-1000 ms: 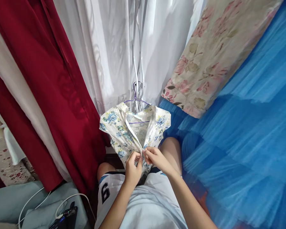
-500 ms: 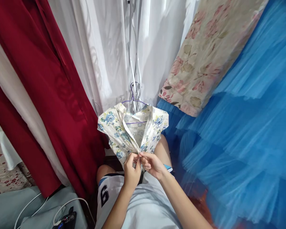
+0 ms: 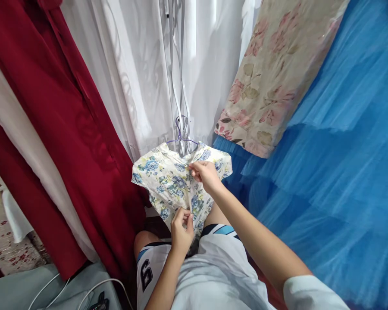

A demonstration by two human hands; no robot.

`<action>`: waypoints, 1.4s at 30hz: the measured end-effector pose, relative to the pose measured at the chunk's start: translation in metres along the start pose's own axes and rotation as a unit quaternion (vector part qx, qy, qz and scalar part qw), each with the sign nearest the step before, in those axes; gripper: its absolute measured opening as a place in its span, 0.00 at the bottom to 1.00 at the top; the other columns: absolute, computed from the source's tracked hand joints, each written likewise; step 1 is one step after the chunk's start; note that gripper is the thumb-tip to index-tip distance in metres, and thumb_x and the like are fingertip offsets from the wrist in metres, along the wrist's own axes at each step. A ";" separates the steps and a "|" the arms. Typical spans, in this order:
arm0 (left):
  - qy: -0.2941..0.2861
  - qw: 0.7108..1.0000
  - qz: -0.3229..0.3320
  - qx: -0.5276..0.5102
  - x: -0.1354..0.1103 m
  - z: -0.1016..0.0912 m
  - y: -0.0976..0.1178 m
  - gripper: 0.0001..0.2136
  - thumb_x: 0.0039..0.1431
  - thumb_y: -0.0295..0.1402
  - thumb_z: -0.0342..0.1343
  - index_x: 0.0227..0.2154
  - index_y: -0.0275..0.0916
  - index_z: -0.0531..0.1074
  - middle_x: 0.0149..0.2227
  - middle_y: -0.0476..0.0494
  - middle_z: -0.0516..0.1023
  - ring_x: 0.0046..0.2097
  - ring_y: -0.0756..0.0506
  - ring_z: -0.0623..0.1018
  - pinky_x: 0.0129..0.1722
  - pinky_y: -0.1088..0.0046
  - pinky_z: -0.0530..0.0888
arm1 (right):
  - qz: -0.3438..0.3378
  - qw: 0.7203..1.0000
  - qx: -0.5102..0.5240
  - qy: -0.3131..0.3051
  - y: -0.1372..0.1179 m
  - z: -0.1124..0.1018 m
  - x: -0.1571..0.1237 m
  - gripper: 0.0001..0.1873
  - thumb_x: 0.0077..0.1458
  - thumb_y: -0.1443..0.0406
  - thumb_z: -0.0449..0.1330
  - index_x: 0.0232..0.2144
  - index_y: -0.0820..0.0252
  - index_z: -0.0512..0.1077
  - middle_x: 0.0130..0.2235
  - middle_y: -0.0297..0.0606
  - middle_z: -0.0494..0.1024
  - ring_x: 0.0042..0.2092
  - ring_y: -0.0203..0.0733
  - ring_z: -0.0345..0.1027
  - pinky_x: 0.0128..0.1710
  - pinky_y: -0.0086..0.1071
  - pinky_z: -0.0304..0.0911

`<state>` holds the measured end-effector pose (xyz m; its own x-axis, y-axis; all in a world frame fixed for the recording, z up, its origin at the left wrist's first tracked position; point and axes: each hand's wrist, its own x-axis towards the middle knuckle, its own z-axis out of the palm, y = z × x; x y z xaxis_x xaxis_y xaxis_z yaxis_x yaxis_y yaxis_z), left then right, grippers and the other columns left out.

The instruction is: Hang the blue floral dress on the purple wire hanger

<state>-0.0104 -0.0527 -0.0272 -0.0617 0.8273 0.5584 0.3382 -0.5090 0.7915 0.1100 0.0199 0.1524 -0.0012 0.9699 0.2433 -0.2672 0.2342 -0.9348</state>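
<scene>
A white dress (image 3: 171, 181) with blue flowers and cap sleeves hangs on a purple hanger (image 3: 178, 133), between my bare knees. Its front edges meet along the middle up to just below the neckline. My right hand (image 3: 204, 173) pinches the front closure near the top, which looks like a zipper; the pull is hidden by the fingers. Lower down, my left hand (image 3: 182, 228) grips the front seam between thumb and fingers. The lower end of the dress is partly hidden behind my left hand and my lap.
Long red cloth (image 3: 80, 142) and white curtains (image 3: 142, 77) hang on the left and behind. On the right are a pink-flowered garment (image 3: 261, 94) and tiered blue tulle (image 3: 336, 172). A grey padded surface (image 3: 106, 280) with a white cable and a dark device lies lower left.
My right hand has moved up from beside the left hand to near the neckline. The front opening has closed along that line. My left hand stays at the lower seam.
</scene>
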 end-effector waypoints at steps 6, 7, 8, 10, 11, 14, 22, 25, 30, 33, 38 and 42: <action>-0.016 1.000 -0.001 0.010 0.001 0.001 -0.014 0.05 0.64 0.33 0.52 0.34 0.38 0.70 0.32 0.44 0.74 0.34 0.46 0.77 0.33 0.73 0.73 | -0.009 1.000 0.002 0.016 -0.030 0.012 0.046 0.06 0.44 0.65 0.60 0.20 0.64 0.71 0.16 0.30 0.66 0.14 0.26 0.49 0.13 0.25 0.38; -0.021 1.000 -0.003 0.012 -0.001 0.002 -0.018 0.05 0.63 0.32 0.52 0.34 0.38 0.70 0.32 0.44 0.75 0.34 0.46 0.77 0.33 0.73 0.73 | -0.009 1.000 0.006 0.016 -0.032 0.012 0.050 0.06 0.44 0.65 0.60 0.21 0.64 0.70 0.16 0.29 0.65 0.14 0.25 0.49 0.13 0.25 0.38; -0.028 1.000 -0.007 0.012 -0.002 0.004 -0.023 0.04 0.63 0.31 0.51 0.34 0.38 0.70 0.32 0.44 0.75 0.34 0.46 0.77 0.33 0.73 0.73 | -0.010 1.000 0.010 0.015 -0.033 0.012 0.051 0.06 0.44 0.65 0.60 0.21 0.64 0.70 0.16 0.29 0.65 0.15 0.25 0.49 0.13 0.24 0.38; -0.048 0.999 -0.012 0.007 -0.002 0.006 -0.029 0.04 0.62 0.30 0.52 0.33 0.38 0.70 0.32 0.45 0.75 0.35 0.46 0.77 0.33 0.73 0.73 | -0.012 1.000 0.020 0.014 -0.033 0.011 0.050 0.06 0.45 0.64 0.59 0.22 0.63 0.70 0.16 0.28 0.63 0.15 0.26 0.49 0.14 0.24 0.39; -0.056 0.998 -0.011 0.005 0.000 0.007 -0.030 0.03 0.61 0.29 0.52 0.32 0.38 0.70 0.32 0.45 0.75 0.35 0.46 0.77 0.34 0.72 0.73 | -0.012 1.000 0.023 0.011 -0.032 0.010 0.047 0.07 0.45 0.64 0.59 0.23 0.63 0.69 0.16 0.28 0.63 0.15 0.26 0.49 0.14 0.24 0.40; -0.042 0.999 0.028 0.010 0.024 -0.002 -0.014 0.01 0.58 0.28 0.55 0.32 0.39 0.70 0.33 0.46 0.75 0.37 0.45 0.76 0.38 0.71 0.72 | -0.006 1.000 0.025 -0.002 -0.023 0.007 0.032 0.07 0.45 0.63 0.58 0.23 0.62 0.69 0.16 0.28 0.63 0.16 0.27 0.50 0.15 0.24 0.43; 0.037 0.966 0.250 0.061 0.166 -0.053 0.101 0.09 0.65 0.33 0.52 0.46 0.40 0.71 0.36 0.45 0.74 0.38 0.47 0.73 0.41 0.71 0.70 | -0.049 0.999 0.014 -0.018 -0.010 0.010 0.014 0.10 0.48 0.62 0.58 0.19 0.58 0.63 0.15 0.27 0.59 0.17 0.30 0.47 0.17 0.26 0.41; -0.007 0.945 0.297 0.133 0.188 -0.053 0.118 0.08 0.67 0.34 0.50 0.35 0.38 0.72 0.34 0.45 0.73 0.37 0.47 0.73 0.39 0.71 0.69 | -0.097 0.995 0.003 -0.004 -0.006 0.012 0.019 0.12 0.50 0.63 0.58 0.18 0.58 0.62 0.16 0.26 0.59 0.19 0.30 0.47 0.19 0.27 0.42; 0.079 0.938 0.310 0.133 0.197 -0.055 0.133 0.09 0.67 0.34 0.50 0.34 0.37 0.71 0.34 0.45 0.73 0.37 0.47 0.73 0.39 0.72 0.68 | -0.168 0.982 -0.080 0.028 0.031 0.008 0.020 0.15 0.52 0.63 0.55 0.16 0.58 0.61 0.17 0.27 0.59 0.21 0.30 0.49 0.21 0.27 0.45; 0.155 0.946 0.270 0.092 0.214 -0.081 0.127 0.07 0.66 0.34 0.51 0.35 0.39 0.72 0.35 0.45 0.75 0.38 0.47 0.74 0.41 0.73 0.69 | -0.142 0.985 -0.095 0.018 0.053 -0.001 0.007 0.16 0.53 0.63 0.54 0.16 0.58 0.60 0.15 0.27 0.57 0.20 0.31 0.48 0.21 0.28 0.43; 0.256 0.958 0.050 -0.120 0.237 -0.138 0.056 0.04 0.58 0.31 0.59 0.30 0.36 0.74 0.31 0.48 0.76 0.37 0.49 0.74 0.40 0.77 0.68 | -0.120 0.986 -0.118 -0.021 0.058 -0.011 -0.024 0.16 0.53 0.64 0.54 0.16 0.58 0.57 0.17 0.26 0.56 0.20 0.30 0.46 0.21 0.28 0.41; 0.312 0.896 -0.131 -0.287 0.213 -0.133 -0.015 0.10 0.58 0.32 0.58 0.23 0.36 0.66 0.21 0.53 0.66 0.26 0.52 0.69 0.32 0.77 0.67 | -0.085 0.984 -0.140 -0.074 0.067 -0.005 -0.039 0.14 0.53 0.65 0.53 0.17 0.58 0.58 0.17 0.26 0.57 0.21 0.30 0.48 0.21 0.27 0.43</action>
<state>-0.1538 0.0993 0.1133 -0.6429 0.7327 0.2232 -0.2917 -0.5036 0.8132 0.0965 -0.0023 0.0788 -0.1251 0.8997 0.4182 0.0002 0.4215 -0.9068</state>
